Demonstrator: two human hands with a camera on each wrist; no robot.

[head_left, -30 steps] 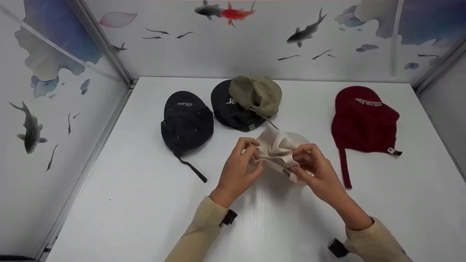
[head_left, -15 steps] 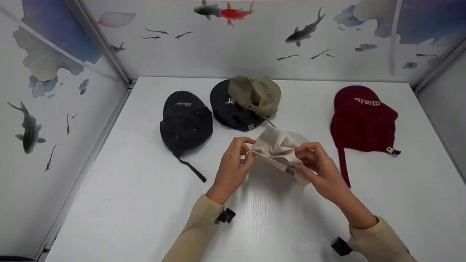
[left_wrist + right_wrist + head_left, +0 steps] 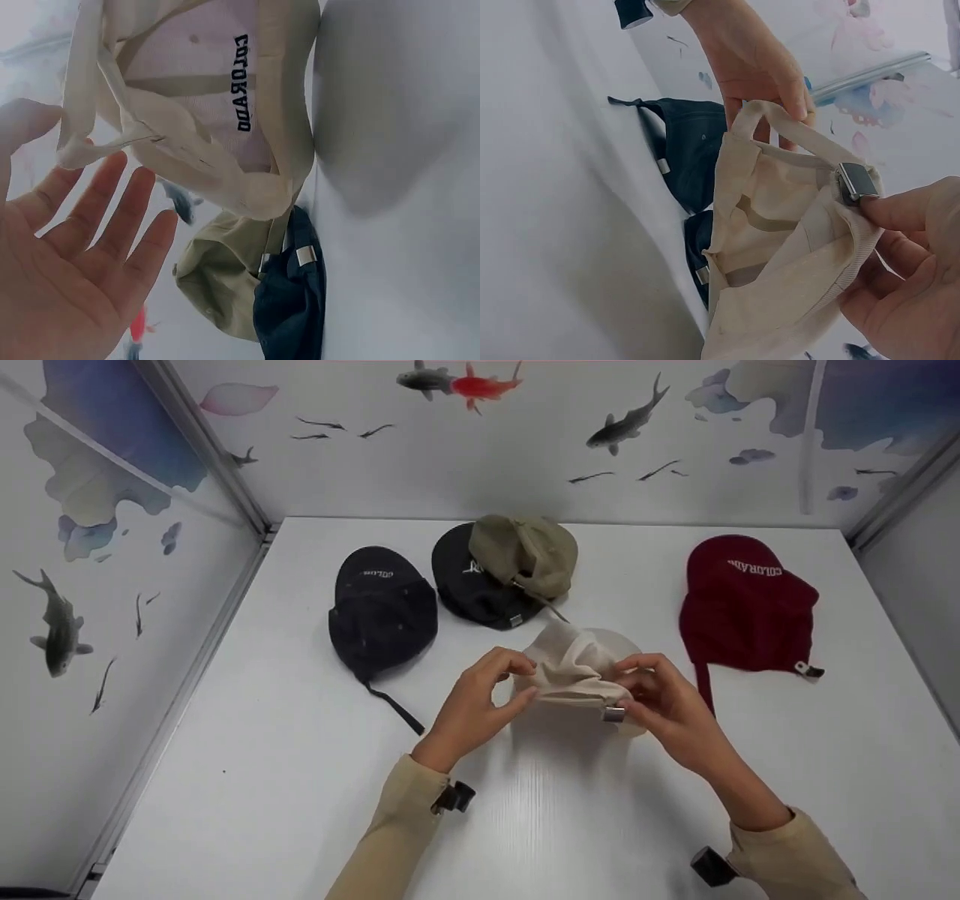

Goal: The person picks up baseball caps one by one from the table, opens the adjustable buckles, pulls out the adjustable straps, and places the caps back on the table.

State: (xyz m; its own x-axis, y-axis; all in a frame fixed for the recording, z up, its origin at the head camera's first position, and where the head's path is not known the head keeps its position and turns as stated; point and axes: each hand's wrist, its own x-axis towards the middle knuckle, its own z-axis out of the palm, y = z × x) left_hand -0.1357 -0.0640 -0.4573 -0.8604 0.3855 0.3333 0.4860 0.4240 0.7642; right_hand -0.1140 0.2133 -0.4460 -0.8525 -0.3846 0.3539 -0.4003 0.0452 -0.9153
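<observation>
A cream baseball cap [image 3: 574,664] is held up above the white table, its crown creased. My right hand [image 3: 679,720] pinches the rim beside the metal buckle [image 3: 857,182]. At the opposite side of the opening is my left hand [image 3: 472,709]. Its thumb touches the cap's back strap [image 3: 81,79], while the other fingers spread out, fairly straight, below the strap loop. Inside the cap, dark COLORADO lettering [image 3: 240,82] shows in the left wrist view. The strap [image 3: 799,139] arches from the left hand to the buckle in the right wrist view.
A navy cap [image 3: 384,615] with a dangling strap lies on the table [image 3: 247,810] at left. Behind the hands, an olive cap [image 3: 551,547] overlaps a black cap [image 3: 469,592]. A dark red cap [image 3: 750,615] lies at right. Printed panels enclose the table's back and sides.
The left fingers have loosened and parted from their closer grip on the strap. The cap's rim and buckle have turned slightly, with the buckle moving right alongside the right hand.
</observation>
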